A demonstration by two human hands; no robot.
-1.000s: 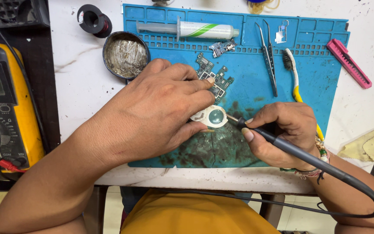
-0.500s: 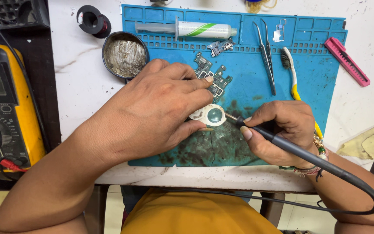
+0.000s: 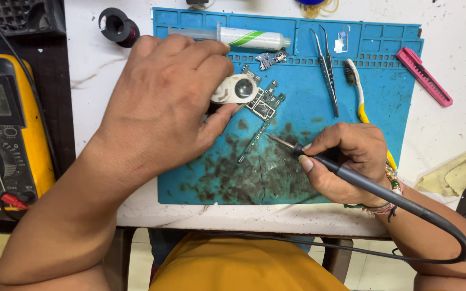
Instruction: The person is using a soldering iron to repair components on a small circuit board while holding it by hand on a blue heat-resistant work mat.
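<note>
Left hand [image 3: 157,102] lifted white loupe [image 3: 235,89] off circuit board [image 3: 265,105], right hand [image 3: 346,161] gripping soldering iron [image 3: 319,159].

The blue rubbery work mat [image 3: 384,81] looks matt, its lower middle smeared with dark rough stains. On it lie glossy metal tweezers [image 3: 326,67] and a small green circuit board [image 3: 265,105]. Left of the mat, the yellow plastic multimeter [image 3: 12,129] looks smooth.
</note>
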